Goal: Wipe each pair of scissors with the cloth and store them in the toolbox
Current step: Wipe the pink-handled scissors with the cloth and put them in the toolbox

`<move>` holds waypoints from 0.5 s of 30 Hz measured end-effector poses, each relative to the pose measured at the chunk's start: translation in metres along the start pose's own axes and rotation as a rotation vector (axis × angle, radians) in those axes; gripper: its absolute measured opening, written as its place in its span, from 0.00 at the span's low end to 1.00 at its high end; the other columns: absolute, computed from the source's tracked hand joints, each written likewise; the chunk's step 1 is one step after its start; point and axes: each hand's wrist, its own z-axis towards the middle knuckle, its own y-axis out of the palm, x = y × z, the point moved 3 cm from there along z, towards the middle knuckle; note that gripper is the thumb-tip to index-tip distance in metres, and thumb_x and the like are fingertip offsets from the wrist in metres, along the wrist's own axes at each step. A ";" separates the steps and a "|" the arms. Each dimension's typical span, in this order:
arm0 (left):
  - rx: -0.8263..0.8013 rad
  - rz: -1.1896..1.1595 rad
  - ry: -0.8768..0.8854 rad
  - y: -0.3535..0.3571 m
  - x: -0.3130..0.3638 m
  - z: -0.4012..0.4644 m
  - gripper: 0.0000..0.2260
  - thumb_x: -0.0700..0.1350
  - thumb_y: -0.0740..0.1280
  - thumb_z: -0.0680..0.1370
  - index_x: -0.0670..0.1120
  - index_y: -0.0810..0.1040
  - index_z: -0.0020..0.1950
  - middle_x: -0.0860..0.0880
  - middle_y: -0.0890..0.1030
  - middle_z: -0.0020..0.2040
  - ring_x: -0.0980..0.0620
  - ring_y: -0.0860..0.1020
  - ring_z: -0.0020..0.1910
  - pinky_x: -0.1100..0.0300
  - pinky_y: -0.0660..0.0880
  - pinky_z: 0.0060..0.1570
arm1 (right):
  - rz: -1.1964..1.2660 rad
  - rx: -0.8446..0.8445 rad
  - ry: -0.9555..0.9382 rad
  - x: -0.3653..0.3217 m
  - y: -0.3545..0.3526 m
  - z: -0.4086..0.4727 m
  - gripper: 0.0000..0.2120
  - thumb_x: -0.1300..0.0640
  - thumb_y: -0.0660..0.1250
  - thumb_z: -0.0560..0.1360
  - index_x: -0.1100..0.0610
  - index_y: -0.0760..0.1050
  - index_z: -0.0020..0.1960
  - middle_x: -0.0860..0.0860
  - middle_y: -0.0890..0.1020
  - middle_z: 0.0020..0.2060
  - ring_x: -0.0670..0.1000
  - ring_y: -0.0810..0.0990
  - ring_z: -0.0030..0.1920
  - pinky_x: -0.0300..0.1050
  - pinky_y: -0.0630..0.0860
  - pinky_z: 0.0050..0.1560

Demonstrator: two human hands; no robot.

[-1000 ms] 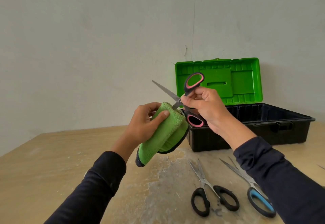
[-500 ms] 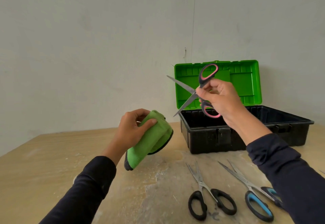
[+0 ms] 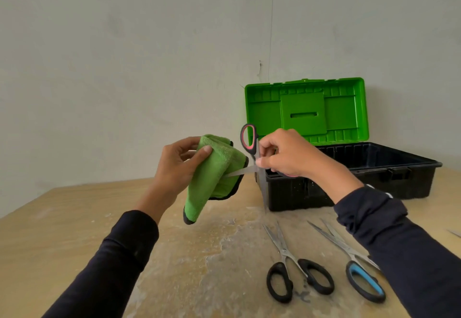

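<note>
Nearest, black-handled scissors (image 3: 298,271) and blue-handled scissors (image 3: 349,260) lay on the table (image 3: 74,217). Farther, the left hand (image 3: 178,165) gripped the green cloth (image 3: 214,175); the right hand (image 3: 287,155) clasped the pink-handled scissors (image 3: 249,140), blades spread, one tip touching the cloth. Beyond stood the open toolbox (image 3: 349,167).

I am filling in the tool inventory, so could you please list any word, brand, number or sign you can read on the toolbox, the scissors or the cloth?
None can be read.
Toolbox lid: only moulded ribs and a slot, no lettering.
Pink-handled scissors, black-handled scissors, blue-handled scissors: no marks visible; any blade stamp is too small to tell.
Green cloth: no label shows.
</note>
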 end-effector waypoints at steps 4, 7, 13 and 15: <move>-0.194 0.152 0.085 0.022 0.009 -0.005 0.07 0.43 0.68 0.74 0.46 0.82 0.51 0.48 0.84 0.45 0.52 0.81 0.44 0.63 0.77 0.43 | 0.065 0.038 -0.059 -0.004 0.002 0.001 0.07 0.58 0.73 0.69 0.55 0.77 0.34 0.50 0.80 0.30 0.48 0.78 0.34 0.44 0.73 0.40; -0.319 0.229 0.069 0.032 0.010 -0.009 0.10 0.44 0.66 0.76 0.46 0.81 0.55 0.50 0.84 0.48 0.53 0.81 0.49 0.57 0.78 0.50 | 0.085 0.089 -0.088 -0.002 -0.002 0.002 0.05 0.58 0.74 0.67 0.54 0.78 0.35 0.49 0.82 0.30 0.45 0.79 0.33 0.41 0.74 0.39; -0.364 0.238 0.085 0.035 0.016 -0.011 0.09 0.44 0.68 0.74 0.47 0.83 0.53 0.50 0.84 0.49 0.52 0.81 0.48 0.54 0.79 0.50 | 0.151 0.123 -0.147 -0.007 -0.005 -0.001 0.06 0.62 0.75 0.66 0.57 0.78 0.35 0.50 0.82 0.30 0.41 0.79 0.30 0.45 0.78 0.40; -0.311 0.245 0.070 0.036 0.016 -0.010 0.10 0.44 0.73 0.69 0.46 0.83 0.50 0.49 0.85 0.44 0.52 0.82 0.44 0.54 0.80 0.47 | 0.147 0.111 -0.176 -0.013 -0.002 -0.002 0.05 0.64 0.74 0.65 0.58 0.78 0.35 0.52 0.82 0.30 0.43 0.79 0.30 0.42 0.78 0.39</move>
